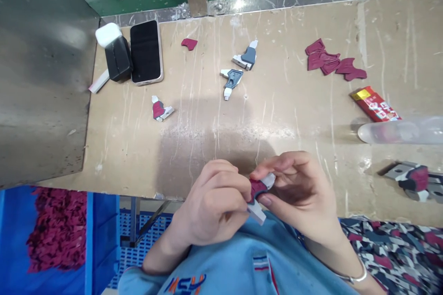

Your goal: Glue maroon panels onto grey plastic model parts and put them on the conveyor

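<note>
Near the table's front edge, a small plastic part with a maroon inlay and light grey ends (256, 190) is held between my two hands. My left hand (218, 200) has its fingers closed on the part's left side. The thumb and fingertips of my right hand (297, 193) pinch its right side. Fingers hide part of the maroon face. A similar part with a maroon inlay (158, 109) lies to the left on the table. Farther back lie two grey parts, one with a dark grey face (249, 55) and one with a hollow face (232, 78).
A single maroon piece (189, 44) and several more maroon pieces (323, 59) lie at the back. A phone (146, 53) and black box (118, 58) are left. Right are a red packet (377, 105), clear tube (401, 130) and assembled parts (417, 179). A blue bin (89, 239) stands below left.
</note>
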A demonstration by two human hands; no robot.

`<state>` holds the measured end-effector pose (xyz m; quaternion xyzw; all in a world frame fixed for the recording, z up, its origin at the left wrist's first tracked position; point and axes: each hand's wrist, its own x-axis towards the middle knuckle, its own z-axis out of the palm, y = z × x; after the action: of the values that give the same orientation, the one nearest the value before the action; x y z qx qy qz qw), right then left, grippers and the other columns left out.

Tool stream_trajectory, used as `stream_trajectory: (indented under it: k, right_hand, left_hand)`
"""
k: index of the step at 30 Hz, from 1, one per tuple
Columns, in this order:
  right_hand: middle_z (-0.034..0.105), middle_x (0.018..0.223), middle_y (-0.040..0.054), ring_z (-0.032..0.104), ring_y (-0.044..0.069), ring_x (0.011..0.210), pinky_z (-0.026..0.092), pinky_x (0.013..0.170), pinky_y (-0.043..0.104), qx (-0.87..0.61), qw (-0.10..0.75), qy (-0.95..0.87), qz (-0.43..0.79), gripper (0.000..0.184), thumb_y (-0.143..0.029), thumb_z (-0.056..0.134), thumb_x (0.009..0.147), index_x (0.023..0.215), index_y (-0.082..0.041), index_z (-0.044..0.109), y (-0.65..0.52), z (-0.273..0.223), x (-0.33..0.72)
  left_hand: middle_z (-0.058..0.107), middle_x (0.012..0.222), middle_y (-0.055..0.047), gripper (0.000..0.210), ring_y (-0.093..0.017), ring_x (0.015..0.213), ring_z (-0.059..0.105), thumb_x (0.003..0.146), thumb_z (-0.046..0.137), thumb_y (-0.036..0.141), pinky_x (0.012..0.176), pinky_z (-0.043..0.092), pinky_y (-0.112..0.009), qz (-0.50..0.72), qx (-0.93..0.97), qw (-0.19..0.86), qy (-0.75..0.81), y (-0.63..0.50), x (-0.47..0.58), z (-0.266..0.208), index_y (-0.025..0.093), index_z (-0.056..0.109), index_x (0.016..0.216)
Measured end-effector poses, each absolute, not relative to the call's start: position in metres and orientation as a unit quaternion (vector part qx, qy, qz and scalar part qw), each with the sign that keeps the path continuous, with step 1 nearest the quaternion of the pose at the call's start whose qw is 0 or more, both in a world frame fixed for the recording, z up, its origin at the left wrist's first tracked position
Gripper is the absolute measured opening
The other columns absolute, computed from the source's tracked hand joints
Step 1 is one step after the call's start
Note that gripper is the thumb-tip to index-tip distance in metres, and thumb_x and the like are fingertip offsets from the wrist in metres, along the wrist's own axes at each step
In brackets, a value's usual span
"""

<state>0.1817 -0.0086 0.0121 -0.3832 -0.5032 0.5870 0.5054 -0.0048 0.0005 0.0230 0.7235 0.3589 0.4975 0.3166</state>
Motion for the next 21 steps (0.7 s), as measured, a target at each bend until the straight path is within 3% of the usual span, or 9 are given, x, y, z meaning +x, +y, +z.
stream_trajectory:
  k: [5, 8, 10, 12, 14, 16, 18, 21]
  right_hand:
    - [0.082, 0.106, 0.0029, 0.082, 0.018, 0.095, 0.071, 0.078, 0.027, -0.379, 0.499, -0.517, 0.584, 0.039, -0.011, 0.081, 0.095, 0.118, -0.03, 0.056, -0.01, 0.014, 0.183]
    - [0.081, 0.104, 0.0022, 0.082, 0.018, 0.094, 0.071, 0.074, 0.026, -0.388, 0.501, -0.522, 0.57, 0.038, -0.008, 0.078, 0.096, 0.117, -0.03, 0.054, -0.01, 0.016, 0.181]
    - [0.078, 0.105, 0.0018, 0.08, 0.017, 0.093, 0.071, 0.073, 0.026, -0.401, 0.522, -0.522, 0.542, 0.037, -0.007, 0.076, 0.095, 0.115, -0.03, 0.055, -0.011, 0.016, 0.179]
    - [0.072, 0.109, 0.0019, 0.079, 0.017, 0.092, 0.072, 0.073, 0.027, -0.426, 0.552, -0.528, 0.485, 0.038, -0.006, 0.076, 0.093, 0.114, -0.03, 0.056, -0.012, 0.016, 0.176]
    - [0.066, 0.114, 0.0018, 0.079, 0.016, 0.09, 0.072, 0.074, 0.029, -0.449, 0.573, -0.545, 0.416, 0.042, -0.004, 0.078, 0.088, 0.114, -0.03, 0.058, -0.015, 0.014, 0.175]
    - [0.066, 0.117, 0.0019, 0.079, 0.018, 0.089, 0.072, 0.075, 0.033, -0.456, 0.585, -0.561, 0.367, 0.049, 0.0, 0.08, 0.083, 0.115, -0.031, 0.059, -0.018, 0.011, 0.174]
    - [0.069, 0.116, 0.0022, 0.079, 0.02, 0.092, 0.072, 0.078, 0.036, -0.452, 0.596, -0.566, 0.346, 0.054, 0.004, 0.081, 0.08, 0.117, -0.031, 0.062, -0.021, 0.007, 0.174]
    - [0.072, 0.108, 0.0016, 0.079, 0.022, 0.095, 0.072, 0.08, 0.039, -0.443, 0.598, -0.579, 0.333, 0.057, 0.008, 0.077, 0.08, 0.119, -0.031, 0.064, -0.021, 0.004, 0.173]
  left_hand:
    - [0.074, 0.076, 0.004, 0.042, -0.015, 0.069, 0.065, 0.086, 0.08, 0.008, 0.073, 0.062, -0.03, 0.506, 0.729, 0.294, 0.356, 0.0, -0.006, 0.023, 0.026, 0.043, 0.075]
    - [0.074, 0.08, 0.004, 0.038, -0.014, 0.071, 0.067, 0.086, 0.081, 0.009, 0.079, 0.066, -0.031, 0.509, 0.734, 0.27, 0.358, 0.0, -0.006, 0.02, 0.026, 0.048, 0.079]
    - [0.076, 0.095, 0.001, 0.033, -0.016, 0.083, 0.071, 0.084, 0.083, 0.009, 0.094, 0.067, -0.037, 0.522, 0.732, 0.247, 0.362, -0.001, -0.007, 0.017, 0.027, 0.057, 0.092]
    - [0.074, 0.119, -0.004, 0.049, -0.022, 0.11, 0.073, 0.08, 0.081, 0.004, 0.107, 0.064, -0.046, 0.515, 0.722, 0.262, 0.38, -0.003, -0.009, 0.016, 0.03, 0.061, 0.116]
    - [0.066, 0.141, -0.009, 0.075, -0.026, 0.129, 0.067, 0.078, 0.078, 0.002, 0.11, 0.062, -0.049, 0.489, 0.691, 0.364, 0.39, -0.006, -0.011, 0.017, 0.032, 0.053, 0.142]
    - [0.06, 0.153, -0.013, 0.087, -0.028, 0.133, 0.066, 0.081, 0.082, 0.011, 0.109, 0.063, -0.046, 0.452, 0.622, 0.524, 0.366, -0.008, -0.013, 0.021, 0.032, 0.043, 0.157]
    - [0.06, 0.154, -0.013, 0.083, -0.026, 0.129, 0.069, 0.087, 0.088, 0.027, 0.108, 0.063, -0.041, 0.44, 0.539, 0.633, 0.34, -0.009, -0.011, 0.025, 0.032, 0.044, 0.157]
    - [0.07, 0.136, -0.008, 0.056, -0.02, 0.123, 0.074, 0.098, 0.083, 0.032, 0.105, 0.063, -0.033, 0.463, 0.463, 0.66, 0.369, -0.007, -0.004, 0.028, 0.032, 0.051, 0.144]
